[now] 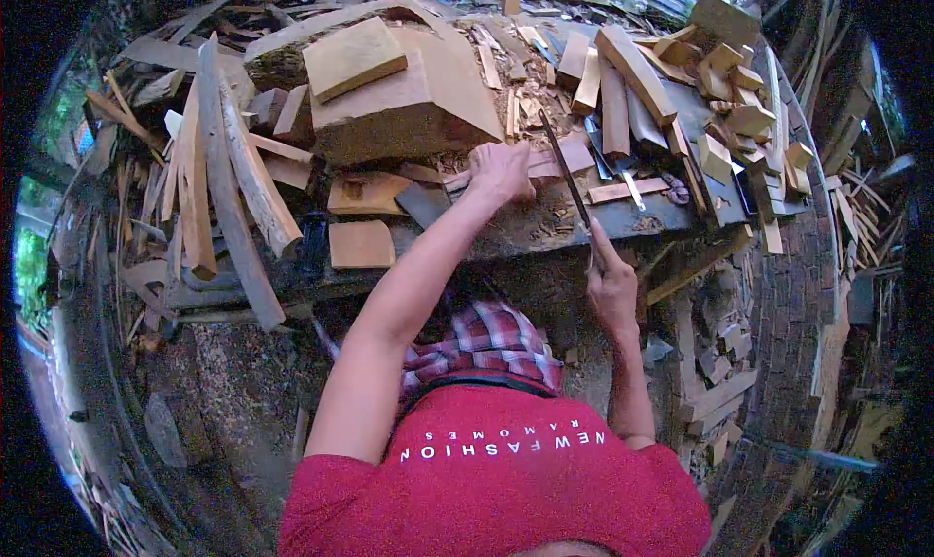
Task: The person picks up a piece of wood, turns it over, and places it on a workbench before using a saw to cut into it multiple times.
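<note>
My left hand [501, 173] is closed over a reddish wooden board [576, 156] that lies on the workbench [623, 224], pressing down near its left part. Wrapped round the handle of a handsaw [566, 173] is my right hand [613, 283], its index finger stretched along the tool. The long, narrow, dark blade is seen nearly edge-on. It points away from me and crosses the board just right of my left hand. Wood chips [556, 216] and small offcuts lie around the board.
A large wooden block [409, 100] with a flat piece [355, 59] on top stands behind my left hand. Long curved strips [229, 178] lean at the bench's left. Blocks [749, 119] pile up at the right. A small square block [361, 245] sits by the front edge.
</note>
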Demonstrator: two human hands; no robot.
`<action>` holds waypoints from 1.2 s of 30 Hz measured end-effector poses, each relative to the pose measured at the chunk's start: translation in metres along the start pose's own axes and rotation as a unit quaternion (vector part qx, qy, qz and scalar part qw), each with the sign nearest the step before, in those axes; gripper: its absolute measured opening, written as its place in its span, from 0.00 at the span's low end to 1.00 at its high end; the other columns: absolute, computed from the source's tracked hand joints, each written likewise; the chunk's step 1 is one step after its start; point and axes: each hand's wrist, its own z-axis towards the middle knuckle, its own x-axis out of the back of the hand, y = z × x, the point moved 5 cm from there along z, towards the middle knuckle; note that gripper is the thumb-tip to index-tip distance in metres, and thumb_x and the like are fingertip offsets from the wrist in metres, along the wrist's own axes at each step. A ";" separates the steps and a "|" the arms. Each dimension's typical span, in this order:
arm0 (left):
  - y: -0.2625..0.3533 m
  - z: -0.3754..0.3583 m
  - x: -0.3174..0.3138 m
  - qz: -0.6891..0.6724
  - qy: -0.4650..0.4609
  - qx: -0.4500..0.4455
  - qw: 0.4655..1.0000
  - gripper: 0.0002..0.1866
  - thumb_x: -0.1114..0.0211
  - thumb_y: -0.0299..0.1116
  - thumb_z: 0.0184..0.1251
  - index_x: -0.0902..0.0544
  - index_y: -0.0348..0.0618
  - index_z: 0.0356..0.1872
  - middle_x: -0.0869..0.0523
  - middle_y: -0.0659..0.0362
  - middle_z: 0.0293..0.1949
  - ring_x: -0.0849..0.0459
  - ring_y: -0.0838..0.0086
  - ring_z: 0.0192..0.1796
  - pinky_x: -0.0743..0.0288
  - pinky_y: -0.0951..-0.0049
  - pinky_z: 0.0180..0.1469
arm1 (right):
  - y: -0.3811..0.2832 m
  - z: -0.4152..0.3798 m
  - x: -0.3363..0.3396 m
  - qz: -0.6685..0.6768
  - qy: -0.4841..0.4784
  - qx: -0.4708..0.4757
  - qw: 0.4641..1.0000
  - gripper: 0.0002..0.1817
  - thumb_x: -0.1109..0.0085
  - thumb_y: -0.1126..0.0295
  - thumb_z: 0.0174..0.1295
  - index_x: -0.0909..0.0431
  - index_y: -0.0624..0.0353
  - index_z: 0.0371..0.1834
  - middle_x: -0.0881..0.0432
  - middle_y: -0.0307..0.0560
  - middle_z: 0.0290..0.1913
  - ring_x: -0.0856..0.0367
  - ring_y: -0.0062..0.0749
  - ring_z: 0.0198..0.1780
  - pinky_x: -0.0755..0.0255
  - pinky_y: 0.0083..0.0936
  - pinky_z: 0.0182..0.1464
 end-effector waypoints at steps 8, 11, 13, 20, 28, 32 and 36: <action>-0.001 -0.001 0.002 -0.026 0.029 -0.003 0.999 0.24 0.23 0.42 0.37 0.20 0.44 0.38 0.13 0.47 0.29 0.12 0.53 0.36 0.19 0.56 0.37 | -0.006 0.039 -0.017 -0.021 0.082 0.113 0.990 0.31 0.48 0.72 0.59 0.34 0.36 0.68 0.20 0.65 0.36 0.20 0.62 0.32 0.29 0.50 0.35; -0.001 0.001 0.000 -0.017 0.036 -0.010 0.999 0.24 0.24 0.41 0.38 0.20 0.44 0.38 0.14 0.46 0.29 0.12 0.53 0.35 0.19 0.56 0.37 | 0.000 0.006 -0.006 -0.025 0.044 0.057 0.997 0.31 0.48 0.72 0.59 0.34 0.36 0.68 0.20 0.64 0.35 0.20 0.61 0.32 0.29 0.49 0.34; 0.000 0.002 0.001 0.007 0.014 -0.003 1.000 0.25 0.23 0.42 0.38 0.21 0.45 0.40 0.13 0.47 0.31 0.12 0.53 0.38 0.19 0.56 0.39 | -0.003 0.000 0.000 -0.003 0.036 0.038 0.999 0.32 0.50 0.76 0.58 0.34 0.40 0.68 0.21 0.64 0.42 0.20 0.60 0.38 0.27 0.43 0.39; 0.004 -0.001 0.006 0.008 -0.015 0.006 1.000 0.30 0.22 0.49 0.39 0.22 0.46 0.43 0.13 0.49 0.35 0.12 0.56 0.41 0.19 0.60 0.40 | -0.007 0.054 -0.023 -0.002 0.102 0.130 0.986 0.34 0.50 0.73 0.57 0.36 0.34 0.69 0.20 0.63 0.30 0.22 0.62 0.28 0.30 0.51 0.34; 0.005 0.001 0.008 0.016 -0.043 0.009 0.999 0.30 0.23 0.49 0.38 0.22 0.47 0.44 0.13 0.50 0.37 0.13 0.56 0.42 0.19 0.58 0.41 | 0.013 -0.009 -0.005 -0.006 0.080 0.074 0.994 0.34 0.46 0.75 0.57 0.35 0.34 0.69 0.21 0.64 0.29 0.21 0.59 0.28 0.30 0.50 0.31; 0.006 -0.001 0.007 0.008 -0.026 0.001 1.000 0.29 0.24 0.48 0.39 0.22 0.48 0.44 0.13 0.49 0.38 0.13 0.55 0.42 0.20 0.58 0.41 | -0.003 0.044 -0.020 -0.004 0.107 0.122 0.987 0.32 0.47 0.72 0.59 0.35 0.35 0.69 0.21 0.64 0.27 0.21 0.59 0.28 0.31 0.52 0.30; -0.002 0.004 -0.006 0.007 0.005 0.006 1.000 0.28 0.23 0.47 0.41 0.22 0.48 0.42 0.13 0.49 0.34 0.13 0.54 0.41 0.20 0.57 0.42 | -0.011 0.053 -0.015 0.011 0.050 0.088 0.995 0.33 0.51 0.78 0.57 0.34 0.41 0.69 0.21 0.65 0.45 0.20 0.61 0.39 0.27 0.44 0.42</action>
